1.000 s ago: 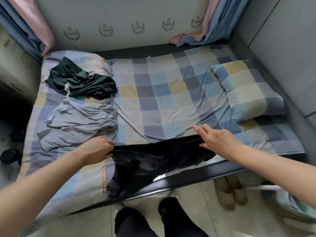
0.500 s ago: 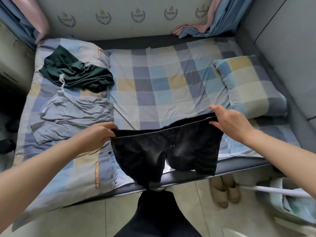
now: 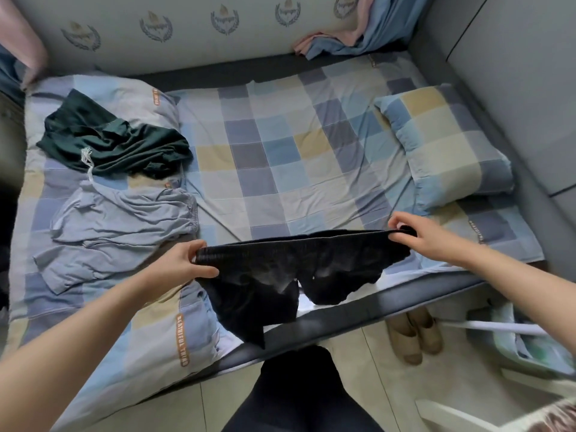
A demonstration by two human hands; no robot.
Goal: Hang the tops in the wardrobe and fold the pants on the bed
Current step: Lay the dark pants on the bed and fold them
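Note:
Black pants (image 3: 290,269) hang stretched by their waistband over the near edge of the bed (image 3: 280,157), the legs drooping past the frame. My left hand (image 3: 184,263) pinches the waistband's left end. The right end is pinched by my right hand (image 3: 417,235). Crumpled grey pants (image 3: 118,226) with a white drawstring lie on the left side of the bed. Just behind them is a dark green garment (image 3: 115,145) in a heap.
A checked pillow (image 3: 445,145) lies at the bed's right side by a grey wall. Pink and blue cloth (image 3: 346,35) hangs at the back right corner. Beige slippers (image 3: 414,338) and a basket (image 3: 536,341) sit on the floor to the right.
Both hands lifted the black pants off the bed's edge and pulled the waistband taut between them; the pants now hang spread out instead of lying bunched.

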